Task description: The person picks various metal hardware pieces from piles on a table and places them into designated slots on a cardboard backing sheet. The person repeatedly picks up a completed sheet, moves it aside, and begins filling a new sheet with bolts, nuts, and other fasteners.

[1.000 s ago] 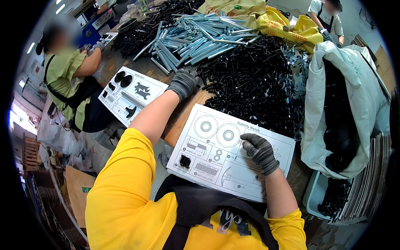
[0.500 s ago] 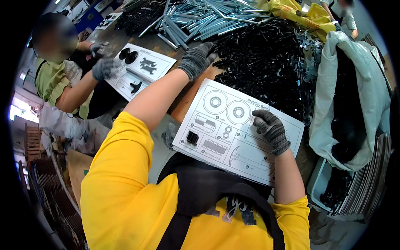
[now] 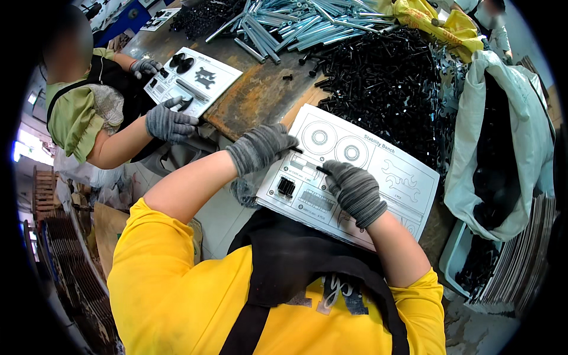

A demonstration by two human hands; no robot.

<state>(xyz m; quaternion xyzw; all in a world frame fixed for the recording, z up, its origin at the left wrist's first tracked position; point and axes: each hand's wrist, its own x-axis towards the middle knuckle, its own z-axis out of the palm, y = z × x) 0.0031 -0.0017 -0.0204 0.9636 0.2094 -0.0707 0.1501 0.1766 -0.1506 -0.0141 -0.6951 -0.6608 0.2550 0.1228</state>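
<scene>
A stack of white printed cards [image 3: 408, 168] with outline drawings of rings, wrenches and bolts lies on the table's near edge, against my body. On its left part sits a small cluster of black bolts [image 3: 286, 187]. My left hand [image 3: 260, 149], in a grey glove, is over the card's left edge, its fingers closed on a black bolt [image 3: 297, 149]. From the right, my gloved right hand [image 3: 358, 194] reaches over the middle of the card and pinches another black bolt [image 3: 323, 171]. The gloves cover part of the drawings.
A large heap of black bolts [image 3: 378, 77] lies beyond the card, with metal tubes [image 3: 307, 26] farther back. At right stand a white sack [image 3: 458, 171], a pale bin [image 3: 451, 257] and stacked sheets [image 3: 520, 266]. To the left a gloved co-worker [image 3: 171, 123] works at another card [image 3: 222, 77].
My left hand has come back from the bolt heap to the card's left edge. My right hand has moved left and nearer me. The co-worker's near hand has moved right.
</scene>
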